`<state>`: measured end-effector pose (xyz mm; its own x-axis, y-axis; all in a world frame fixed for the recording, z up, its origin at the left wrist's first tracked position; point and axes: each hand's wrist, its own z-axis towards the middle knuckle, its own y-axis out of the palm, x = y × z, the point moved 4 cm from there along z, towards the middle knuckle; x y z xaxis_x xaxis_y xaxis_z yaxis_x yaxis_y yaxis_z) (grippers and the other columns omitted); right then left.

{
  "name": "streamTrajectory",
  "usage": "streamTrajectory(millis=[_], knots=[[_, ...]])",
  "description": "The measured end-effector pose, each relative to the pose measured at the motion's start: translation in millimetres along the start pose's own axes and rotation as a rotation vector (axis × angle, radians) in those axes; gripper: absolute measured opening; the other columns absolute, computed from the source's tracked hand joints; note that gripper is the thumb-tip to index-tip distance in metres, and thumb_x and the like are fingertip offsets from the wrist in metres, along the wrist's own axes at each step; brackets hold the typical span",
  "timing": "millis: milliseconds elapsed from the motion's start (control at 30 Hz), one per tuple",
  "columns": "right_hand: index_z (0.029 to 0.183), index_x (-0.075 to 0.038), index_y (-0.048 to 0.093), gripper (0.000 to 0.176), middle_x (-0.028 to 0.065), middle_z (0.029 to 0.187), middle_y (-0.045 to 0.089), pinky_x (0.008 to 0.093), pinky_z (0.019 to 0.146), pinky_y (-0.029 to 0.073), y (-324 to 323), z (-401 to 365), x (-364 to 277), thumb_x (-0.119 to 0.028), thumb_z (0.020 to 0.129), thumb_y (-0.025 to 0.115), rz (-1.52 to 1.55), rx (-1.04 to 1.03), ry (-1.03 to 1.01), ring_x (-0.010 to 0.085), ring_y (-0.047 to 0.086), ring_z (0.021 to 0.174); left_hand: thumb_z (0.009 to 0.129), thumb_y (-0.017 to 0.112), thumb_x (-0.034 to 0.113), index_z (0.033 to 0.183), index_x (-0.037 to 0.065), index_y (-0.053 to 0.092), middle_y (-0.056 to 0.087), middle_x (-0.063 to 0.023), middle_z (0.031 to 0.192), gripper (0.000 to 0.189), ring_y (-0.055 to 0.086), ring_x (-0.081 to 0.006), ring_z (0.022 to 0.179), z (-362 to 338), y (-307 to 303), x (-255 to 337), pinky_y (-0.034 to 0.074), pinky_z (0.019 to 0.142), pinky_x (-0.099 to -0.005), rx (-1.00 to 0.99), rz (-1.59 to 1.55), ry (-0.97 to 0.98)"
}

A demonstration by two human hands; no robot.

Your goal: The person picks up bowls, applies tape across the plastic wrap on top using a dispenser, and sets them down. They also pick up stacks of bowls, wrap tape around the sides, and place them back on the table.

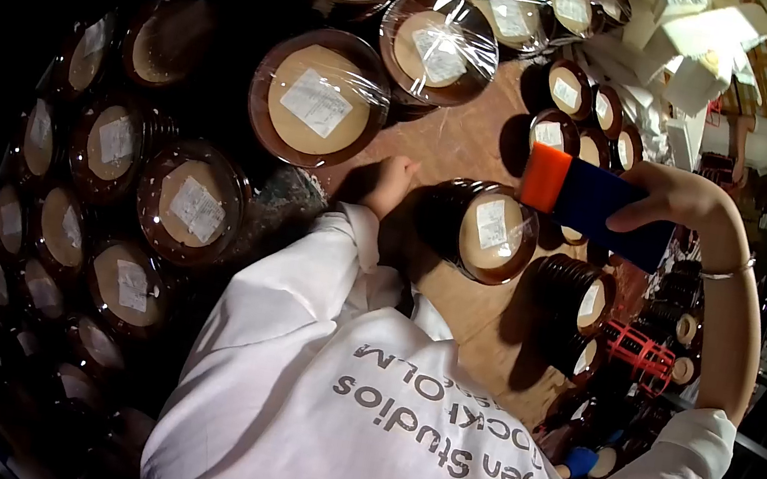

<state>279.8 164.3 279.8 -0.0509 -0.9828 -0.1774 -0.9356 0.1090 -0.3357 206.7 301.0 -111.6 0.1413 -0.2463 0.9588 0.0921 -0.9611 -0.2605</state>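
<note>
Blue-orange block (592,204) in right hand (679,200), just above bowl stack (496,233) rim.

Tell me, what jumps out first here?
The bright blue and orange block in the right hand, right of centre, stands out most. Dozens of brown plastic-wrapped dishes with white labels lie all around on the wooden table. The left hand sits beside a stack at the centre.

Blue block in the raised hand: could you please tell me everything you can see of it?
The blue block is a flat oblong, dark blue with a bright orange end, smooth like plastic. The right hand grips its blue end, fingers curled over the edge, and holds it in the air, orange end pointing left. Only that hand touches it; wrapped brown stacks lie beneath.
</note>
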Motion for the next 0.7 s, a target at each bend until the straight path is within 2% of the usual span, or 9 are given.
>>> streamTrajectory(millis=[67, 200, 267, 433, 633, 700], knots=[[0.089, 0.006, 0.059, 0.044, 0.0034, 0.072, 0.060, 0.0215, 0.058, 0.045, -1, 14, -3, -0.028, 0.063, 0.070, 0.023, -0.061, 0.026, 0.0088, 0.055, 0.062, 0.075, 0.055, 0.024, 0.066, 0.000, 0.060, 0.055, -0.0215, 0.064, 0.027, 0.055, -0.0367, 0.060, -1, 14, -15, 0.041, 0.054, -0.0413, -0.068, 0.167, -0.050], [0.086, 0.005, 0.060, 0.042, 0.0026, 0.070, 0.060, 0.0219, 0.057, 0.045, -4, 31, 4, -0.029, 0.062, 0.070, 0.056, -0.097, 0.023, 0.0086, 0.054, 0.061, 0.075, 0.054, 0.026, 0.068, 0.001, 0.061, 0.057, -0.0208, 0.066, 0.027, 0.057, -0.0360, 0.062, -10, 30, -16, 0.043, 0.056, -0.0414, -0.221, 0.272, -0.193], [0.084, 0.005, 0.060, 0.043, 0.0024, 0.069, 0.059, 0.0220, 0.056, 0.044, -5, 33, 8, -0.030, 0.061, 0.070, 0.026, -0.096, 0.027, 0.0086, 0.053, 0.061, 0.076, 0.054, 0.026, 0.070, 0.002, 0.062, 0.058, -0.0199, 0.069, 0.025, 0.058, -0.0348, 0.063, -13, 49, -31, 0.043, 0.057, -0.0411, -0.212, 0.313, -0.156], [0.082, 0.006, 0.061, 0.046, 0.0034, 0.066, 0.059, 0.0227, 0.057, 0.040, -7, 32, 19, -0.034, 0.062, 0.069, -0.032, -0.077, 0.037, 0.0086, 0.050, 0.060, 0.077, 0.053, 0.026, 0.072, 0.002, 0.062, 0.058, -0.0201, 0.071, 0.026, 0.058, -0.0350, 0.065, -6, 47, -18, 0.044, 0.058, -0.0405, -0.282, 0.470, -0.140], [0.083, 0.007, 0.061, 0.047, 0.0036, 0.067, 0.059, 0.0229, 0.056, 0.042, 1, 27, 27, -0.034, 0.062, 0.069, 0.069, -0.059, -0.022, 0.0087, 0.051, 0.059, 0.079, 0.051, 0.027, 0.075, 0.002, 0.061, 0.058, -0.0202, 0.073, 0.027, 0.058, -0.0352, 0.067, 7, 45, -1, 0.044, 0.060, -0.0397, -0.414, 0.681, -0.095], [0.078, 0.007, 0.060, 0.045, 0.0042, 0.064, 0.058, 0.0224, 0.053, 0.043, 6, 25, 33, -0.032, 0.057, 0.070, 0.157, -0.038, -0.015, 0.0106, 0.054, 0.055, 0.079, 0.051, 0.027, 0.075, 0.002, 0.061, 0.059, -0.0203, 0.074, 0.028, 0.058, -0.0353, 0.067, 9, 44, 3, 0.044, 0.060, -0.0394, -0.453, 0.736, -0.077]])
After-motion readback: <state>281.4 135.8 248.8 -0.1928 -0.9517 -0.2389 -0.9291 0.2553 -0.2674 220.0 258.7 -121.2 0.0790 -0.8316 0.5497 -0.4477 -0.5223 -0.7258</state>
